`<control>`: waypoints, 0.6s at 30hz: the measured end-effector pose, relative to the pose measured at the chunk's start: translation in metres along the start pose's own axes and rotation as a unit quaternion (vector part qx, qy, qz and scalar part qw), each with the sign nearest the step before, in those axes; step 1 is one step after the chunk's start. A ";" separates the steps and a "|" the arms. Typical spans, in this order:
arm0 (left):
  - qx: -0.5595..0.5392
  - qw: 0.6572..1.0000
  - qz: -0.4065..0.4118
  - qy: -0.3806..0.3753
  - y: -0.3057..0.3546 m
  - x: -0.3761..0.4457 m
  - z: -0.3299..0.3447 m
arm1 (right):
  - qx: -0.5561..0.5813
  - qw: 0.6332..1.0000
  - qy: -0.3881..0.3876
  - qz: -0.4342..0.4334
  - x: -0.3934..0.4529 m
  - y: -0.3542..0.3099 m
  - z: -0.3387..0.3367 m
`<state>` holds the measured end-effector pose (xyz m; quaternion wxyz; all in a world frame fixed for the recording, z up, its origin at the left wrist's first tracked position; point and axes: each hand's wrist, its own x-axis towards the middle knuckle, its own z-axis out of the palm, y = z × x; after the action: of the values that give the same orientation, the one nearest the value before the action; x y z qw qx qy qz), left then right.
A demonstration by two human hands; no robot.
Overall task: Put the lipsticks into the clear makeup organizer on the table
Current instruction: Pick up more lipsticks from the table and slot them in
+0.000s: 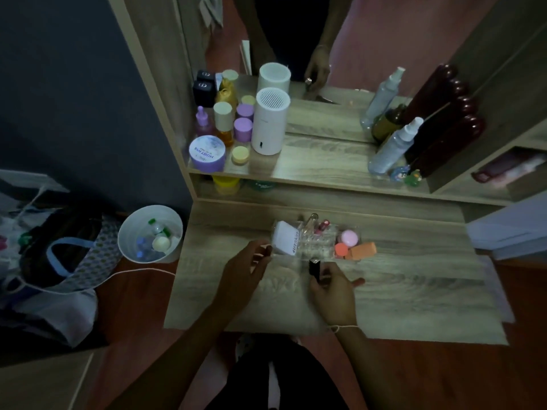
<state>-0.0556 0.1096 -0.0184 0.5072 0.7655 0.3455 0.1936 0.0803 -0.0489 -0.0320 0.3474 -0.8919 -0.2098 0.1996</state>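
Lipstick point(315, 269) stood upright, gripped in the right hand point(333, 287), just before the organizer point(318, 241); left hand point(244, 269) steadied its corner.

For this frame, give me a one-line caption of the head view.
Right hand holds a black lipstick upright before the clear makeup organizer; left hand steadies its left end.
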 end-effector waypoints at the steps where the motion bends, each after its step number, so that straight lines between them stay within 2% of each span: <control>1: -0.004 1.000 0.007 -0.002 0.006 0.004 0.004 | 0.013 1.000 0.012 0.002 0.003 -0.002 -0.005; 10: -0.027 0.997 0.070 -0.008 0.053 0.049 0.045 | 0.030 0.995 0.093 -0.006 0.047 -0.017 -0.042; 18: 0.008 0.997 0.076 0.007 0.053 0.071 0.065 | 0.005 0.997 0.073 -0.019 0.075 -0.016 -0.039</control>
<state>0.0527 0.1063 -0.0006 0.4826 0.7919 0.2917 0.2345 0.1586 -0.0198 -0.0101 0.3695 -0.8982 -0.2003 0.1287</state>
